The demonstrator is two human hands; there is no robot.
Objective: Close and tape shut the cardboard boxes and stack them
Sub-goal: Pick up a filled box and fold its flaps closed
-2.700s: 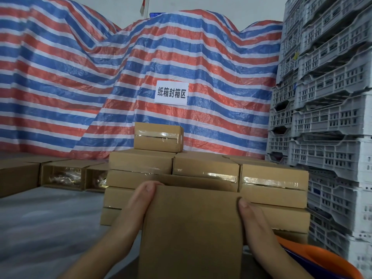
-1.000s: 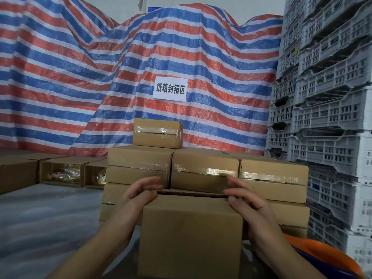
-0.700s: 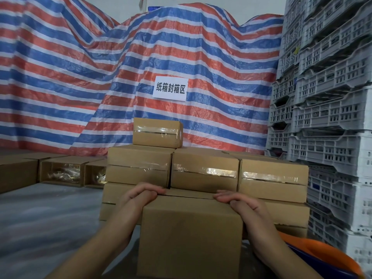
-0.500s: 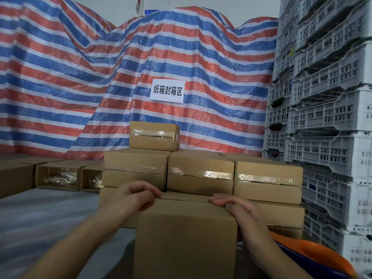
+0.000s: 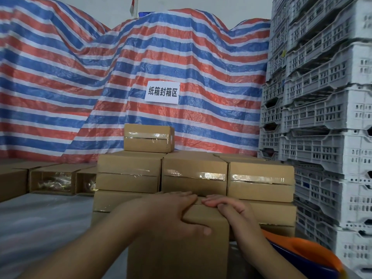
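A plain cardboard box (image 5: 177,248) stands right in front of me, its front face toward the camera. My left hand (image 5: 167,210) lies flat across its top, with the thumb down on the front face. My right hand (image 5: 231,210) presses on the top beside it, and the fingertips of both nearly meet at the middle. Just behind is a stack of taped boxes (image 5: 193,178), with a single taped box (image 5: 149,137) on top. No tape roll is in sight.
Open boxes (image 5: 52,180) with shiny contents lie on their sides at the left. Grey plastic crates (image 5: 322,117) tower along the right. An orange and blue tub (image 5: 306,252) sits at the lower right. A striped tarp (image 5: 100,77) with a white sign (image 5: 162,92) hangs behind.
The box's upright flap has been folded down. Both hands slid from the box's outer corners toward the middle of its top, where their fingertips now nearly meet.
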